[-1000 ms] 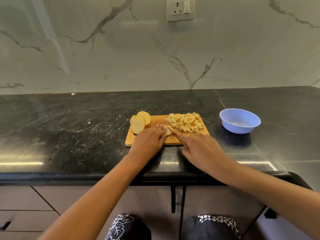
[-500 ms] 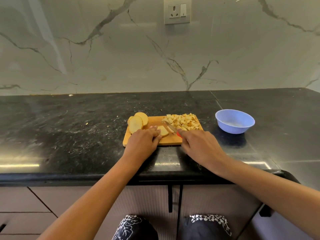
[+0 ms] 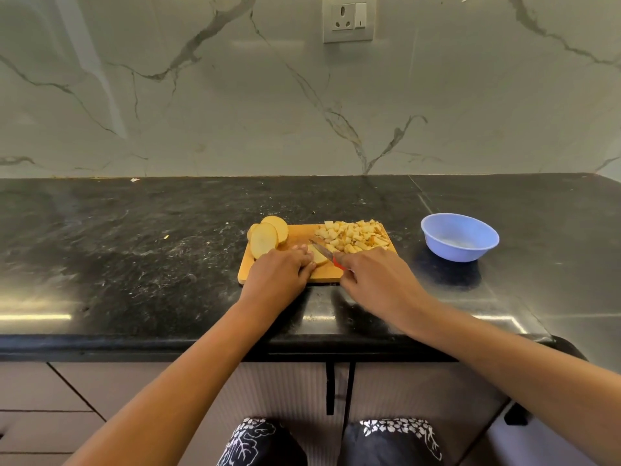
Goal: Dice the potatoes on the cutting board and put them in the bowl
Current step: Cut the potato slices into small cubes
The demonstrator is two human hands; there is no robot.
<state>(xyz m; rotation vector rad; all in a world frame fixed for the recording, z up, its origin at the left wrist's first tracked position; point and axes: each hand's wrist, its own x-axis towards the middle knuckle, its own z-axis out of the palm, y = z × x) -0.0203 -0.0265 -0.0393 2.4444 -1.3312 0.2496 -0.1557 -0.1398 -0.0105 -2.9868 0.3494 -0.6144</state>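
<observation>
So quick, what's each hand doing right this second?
Left hand: fingers pressed down on a potato slice, steadying it on the cutting board.
Right hand: closed around the knife.

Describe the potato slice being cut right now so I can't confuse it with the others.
On the wooden cutting board, find the left hand. The slice lies flat under its fingertips, with the knife across it. The other slices lean stacked at the board's far left corner.
</observation>
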